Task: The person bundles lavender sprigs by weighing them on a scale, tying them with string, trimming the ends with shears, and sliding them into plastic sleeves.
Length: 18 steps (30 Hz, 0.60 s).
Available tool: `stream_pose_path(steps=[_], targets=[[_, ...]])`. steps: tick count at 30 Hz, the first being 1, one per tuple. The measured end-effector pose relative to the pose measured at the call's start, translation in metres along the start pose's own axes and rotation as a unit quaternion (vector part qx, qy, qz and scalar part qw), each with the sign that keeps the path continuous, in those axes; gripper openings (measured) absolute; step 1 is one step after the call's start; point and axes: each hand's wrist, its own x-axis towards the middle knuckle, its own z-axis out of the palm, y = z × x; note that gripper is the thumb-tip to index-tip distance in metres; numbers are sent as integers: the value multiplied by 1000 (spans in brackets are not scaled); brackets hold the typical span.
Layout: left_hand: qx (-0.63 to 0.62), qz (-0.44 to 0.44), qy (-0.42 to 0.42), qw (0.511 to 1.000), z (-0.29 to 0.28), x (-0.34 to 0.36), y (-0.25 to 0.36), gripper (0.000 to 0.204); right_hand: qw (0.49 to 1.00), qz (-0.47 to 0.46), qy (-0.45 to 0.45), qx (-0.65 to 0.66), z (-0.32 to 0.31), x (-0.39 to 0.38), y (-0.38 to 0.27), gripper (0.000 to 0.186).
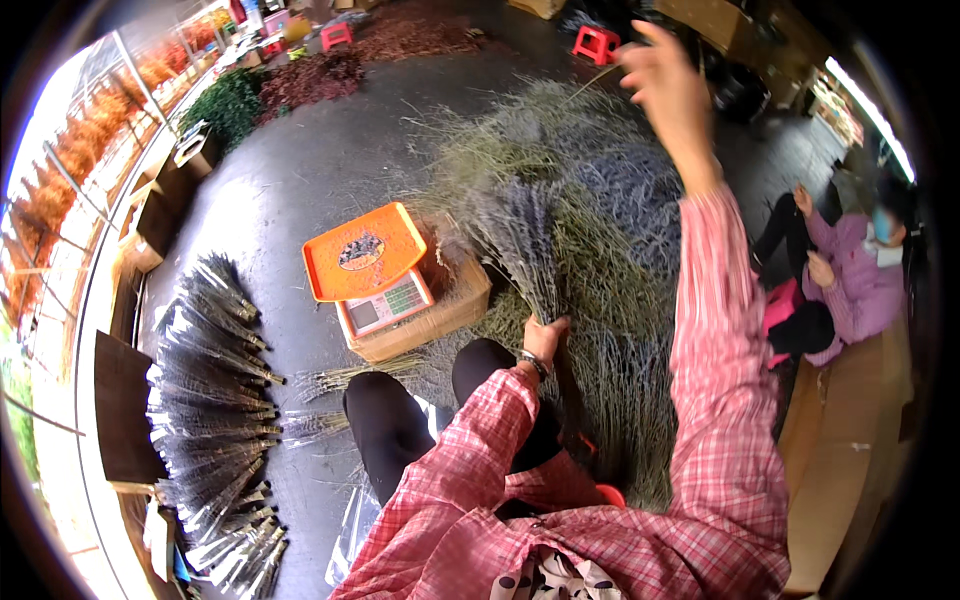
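My left hand (pixel 544 338) is closed round the stems of a bunch of dried lavender (pixel 520 235), its flower heads pointing away from me. Up at the right, my right hand (pixel 664 80) is raised with its arm stretched out, fingers apart and nothing seen in them; it is somewhat blurred. Beneath and beyond both arms spreads a large heap of loose dried lavender (pixel 620 290), with greenish stems and bluish-purple heads. Just left of the held bunch, a scale (pixel 385 308) with an orange tray (pixel 318 255) stands on a cardboard box (pixel 450 318). Small purple bits lie on the tray.
Several wrapped lavender bundles (pixel 215 400) lie in a row on the floor at left. Green and dark red dried plants (pixel 310 80) are piled far off. A red stool (pixel 596 45) stands beyond the heap. At right sits another person in a purple jacket (pixel 865 270).
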Motion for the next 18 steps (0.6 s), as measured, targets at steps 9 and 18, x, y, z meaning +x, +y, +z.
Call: stream_pose_path(steps=[9, 18], targets=[[17, -30, -351, 936, -11, -35, 47, 9, 730, 536, -293, 307, 51, -175, 54, 31], [45, -106, -427, 897, -9, -42, 63, 15, 459, 473, -246, 711, 91, -135, 31, 32]])
